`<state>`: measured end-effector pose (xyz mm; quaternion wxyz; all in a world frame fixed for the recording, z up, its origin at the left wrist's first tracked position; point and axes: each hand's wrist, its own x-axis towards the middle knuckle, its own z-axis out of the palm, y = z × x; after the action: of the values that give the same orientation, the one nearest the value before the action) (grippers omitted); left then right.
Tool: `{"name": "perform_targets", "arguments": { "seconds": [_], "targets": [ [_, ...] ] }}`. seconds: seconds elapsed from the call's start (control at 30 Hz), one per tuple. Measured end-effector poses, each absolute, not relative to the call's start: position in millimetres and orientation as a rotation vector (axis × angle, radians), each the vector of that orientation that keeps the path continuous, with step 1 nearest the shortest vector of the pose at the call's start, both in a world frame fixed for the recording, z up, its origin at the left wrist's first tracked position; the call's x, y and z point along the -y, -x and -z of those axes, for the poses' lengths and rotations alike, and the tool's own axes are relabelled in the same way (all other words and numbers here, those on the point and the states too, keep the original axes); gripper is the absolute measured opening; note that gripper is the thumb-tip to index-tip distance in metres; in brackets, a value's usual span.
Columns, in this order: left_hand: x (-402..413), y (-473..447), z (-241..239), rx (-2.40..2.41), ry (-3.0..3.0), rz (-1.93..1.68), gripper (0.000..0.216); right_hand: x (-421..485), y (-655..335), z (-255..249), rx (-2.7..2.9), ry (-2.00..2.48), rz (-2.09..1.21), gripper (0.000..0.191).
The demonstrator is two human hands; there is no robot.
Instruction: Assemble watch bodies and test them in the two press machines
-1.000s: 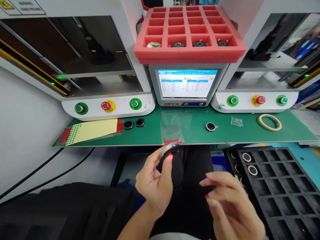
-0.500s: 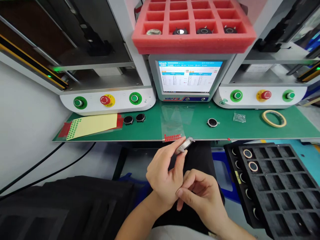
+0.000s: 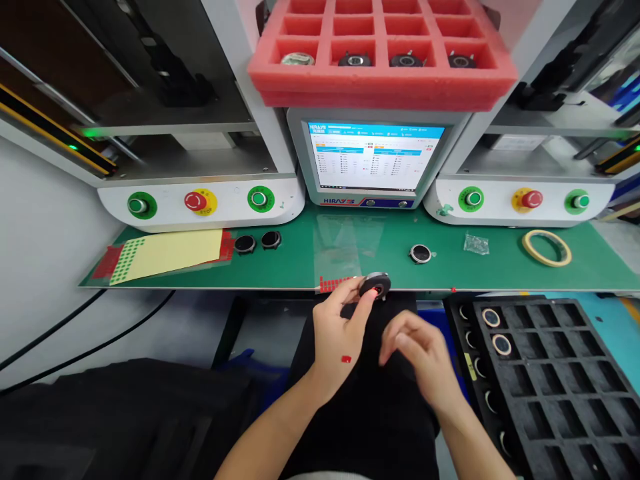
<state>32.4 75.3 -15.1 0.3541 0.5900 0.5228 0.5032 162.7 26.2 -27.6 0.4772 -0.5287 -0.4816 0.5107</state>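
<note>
My left hand (image 3: 343,327) holds a watch case (image 3: 376,285) over the table's front edge, pinched between thumb and fingers. Its dark back faces me, and something red shows beside the thumb tip. A small red sticker (image 3: 346,359) sits on the back of this hand near the wrist. To its right, apart from it, my right hand (image 3: 417,357) is loosely curled, thumb away from the fingertips, with nothing visible in it. A clear sheet (image 3: 337,250) with rows of red stickers (image 3: 334,285) lies behind the left hand, partly covered by it.
Two dark watches (image 3: 245,244) and a yellow sheet with green dots (image 3: 165,257) lie left. Another watch (image 3: 420,253), a small clear bag (image 3: 476,244) and a tape roll (image 3: 547,248) lie right. Black trays (image 3: 560,373) stand lower right; a pink foam tray (image 3: 383,90) sits above the monitor (image 3: 373,160).
My right hand has come away from the left wrist, moving right. My left hand has turned the watch case so its back faces me, and the red sticker on that hand now shows.
</note>
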Motion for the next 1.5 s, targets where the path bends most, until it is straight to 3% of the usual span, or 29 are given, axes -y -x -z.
{"name": "perform_targets", "arguments": {
  "seconds": [0.1, 0.27, 0.43, 0.6, 0.7, 0.83, 0.93, 1.03, 1.13, 1.3, 1.5],
  "targets": [
    [-99, -27, 38, -1.521, -1.854, -1.349, 0.021, -59, -203, 40, 1.272, 1.728, -0.485, 0.031],
    [-148, -18, 77, -1.61, -2.29, -1.315, 0.015, -114, -236, 67, 1.296, 1.908, -0.191, 0.04],
    [-168, -13, 87, -1.481, -2.507, -1.121, 0.018, -139, -241, 83, 1.366, 1.878, -0.24, 0.033],
    [-149, -11, 65, -1.41, -2.481, -1.032, 0.024, -128, -240, 73, 1.334, 1.694, -0.362, 0.034],
    [-120, -20, 39, -1.318, -1.86, -0.985, 0.024, -100, -222, 56, 1.337, 1.471, -0.571, 0.041],
    [-84, -39, 11, -0.693, -0.818, -0.727, 0.042, -58, -188, 37, 1.155, 0.948, -1.125, 0.049],
    [-69, -43, 3, -0.528, -0.478, -0.715, 0.034, -36, -176, 27, 1.114, 0.894, -1.199, 0.045],
    [-57, -35, -2, -0.66, -0.611, -0.818, 0.021, -21, -177, 14, 1.175, 0.914, -1.097, 0.039],
    [-44, -24, -7, -0.837, -1.032, -0.966, 0.009, -8, -178, -2, 1.208, 0.948, -0.959, 0.022],
    [-27, -11, -16, -0.871, -1.602, -1.141, 0.015, 7, -171, -21, 1.278, 1.06, -0.734, 0.03],
    [-21, -2, -18, -0.79, -1.795, -1.233, 0.018, 18, -167, -27, 1.353, 1.082, -0.613, 0.032]
  ]
}}
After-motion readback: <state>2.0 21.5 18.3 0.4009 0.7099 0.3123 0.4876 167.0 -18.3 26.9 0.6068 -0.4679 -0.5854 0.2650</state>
